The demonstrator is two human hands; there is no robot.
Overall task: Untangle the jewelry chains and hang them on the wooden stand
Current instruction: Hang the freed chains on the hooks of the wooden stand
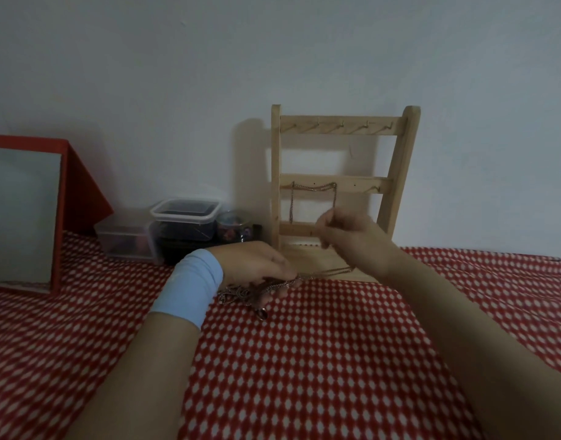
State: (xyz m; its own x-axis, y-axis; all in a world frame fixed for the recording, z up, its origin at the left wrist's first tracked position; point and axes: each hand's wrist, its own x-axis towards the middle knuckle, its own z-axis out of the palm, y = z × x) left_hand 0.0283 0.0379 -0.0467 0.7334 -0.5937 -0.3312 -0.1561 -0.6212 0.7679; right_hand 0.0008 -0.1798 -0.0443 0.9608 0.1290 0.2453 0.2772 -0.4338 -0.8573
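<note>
While gripping tangled chains (238,293) in left hand (257,265), pinched a strand (333,270) with right hand (346,236), mid-untangling; next probably needed teasing it free for wooden stand (336,130).

A red cloth (320,360) with rows of small white diamonds covers the table (495,296), the stand (336,126) at its far edge is pale wood against a grey-white wall (177,74), the chains (241,292) are dull silver, the box (79,185) at the left edge is red, and the wristband (190,287) is light blue.
</note>
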